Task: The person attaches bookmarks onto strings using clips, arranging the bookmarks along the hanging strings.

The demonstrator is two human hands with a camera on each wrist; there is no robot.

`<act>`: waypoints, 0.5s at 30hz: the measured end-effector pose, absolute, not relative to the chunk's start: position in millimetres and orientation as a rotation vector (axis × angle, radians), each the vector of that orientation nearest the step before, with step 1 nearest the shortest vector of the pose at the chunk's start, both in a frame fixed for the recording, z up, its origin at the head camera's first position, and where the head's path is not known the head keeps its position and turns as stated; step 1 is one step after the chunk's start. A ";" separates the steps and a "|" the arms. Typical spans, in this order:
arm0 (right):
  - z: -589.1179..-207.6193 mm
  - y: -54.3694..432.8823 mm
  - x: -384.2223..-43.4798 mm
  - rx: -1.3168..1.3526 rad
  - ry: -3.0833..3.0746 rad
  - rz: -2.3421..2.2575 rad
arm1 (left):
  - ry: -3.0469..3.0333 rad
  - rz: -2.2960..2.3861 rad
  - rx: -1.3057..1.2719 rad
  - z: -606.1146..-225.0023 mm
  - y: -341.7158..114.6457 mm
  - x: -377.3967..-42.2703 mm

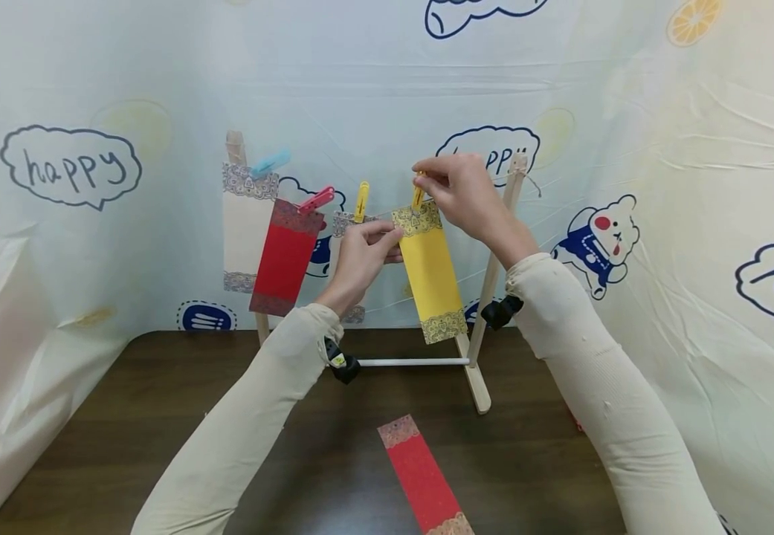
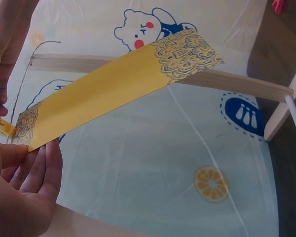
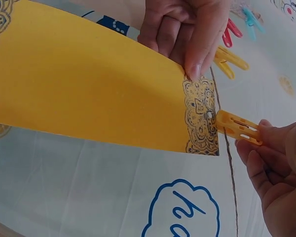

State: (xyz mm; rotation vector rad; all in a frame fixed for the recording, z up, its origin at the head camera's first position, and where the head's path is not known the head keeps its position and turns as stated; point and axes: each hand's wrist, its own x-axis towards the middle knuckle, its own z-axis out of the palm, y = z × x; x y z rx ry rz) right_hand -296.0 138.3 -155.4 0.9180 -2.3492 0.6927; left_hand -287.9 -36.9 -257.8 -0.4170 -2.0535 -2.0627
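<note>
A yellow bookmark-like card (image 1: pixel 432 271) with dark lace patterns at both ends hangs at the string (image 3: pixel 229 168) of a wooden stand. My left hand (image 1: pixel 365 256) pinches its upper left edge between thumb and fingers. A yellow clothespin (image 3: pixel 239 127) is pinched by its handle end in my right hand (image 1: pixel 470 195). The clothespin's tip meets the card's lace-patterned top edge right at the string. To the left, a red card (image 1: pixel 288 256) hangs under a pink clothespin (image 1: pixel 316 199). Another yellow clothespin (image 1: pixel 362 200) holds a pale card, partly hidden behind my left hand.
A cream card (image 1: pixel 242 234) hangs at the far left near a blue clothespin (image 1: pixel 271 163). The stand's right post (image 1: pixel 494 275) rises beside my right wrist, with a white crossbar (image 1: pixel 413 362) low down. Another red card (image 1: pixel 423 475) lies on the dark table (image 1: pixel 320 453).
</note>
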 end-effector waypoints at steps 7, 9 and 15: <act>-151.3 136.6 -298.8 0.926 -2.315 0.686 | -2.050 -2.111 -0.389 -254.7 -37.4 -288.3; -150.1 136.2 -300.4 0.913 -2.315 0.693 | -2.056 -2.126 -0.383 -253.8 -37.4 -288.6; -147.4 134.5 -305.3 0.875 -2.356 0.710 | -2.053 -2.160 -0.356 -251.7 -38.0 -289.4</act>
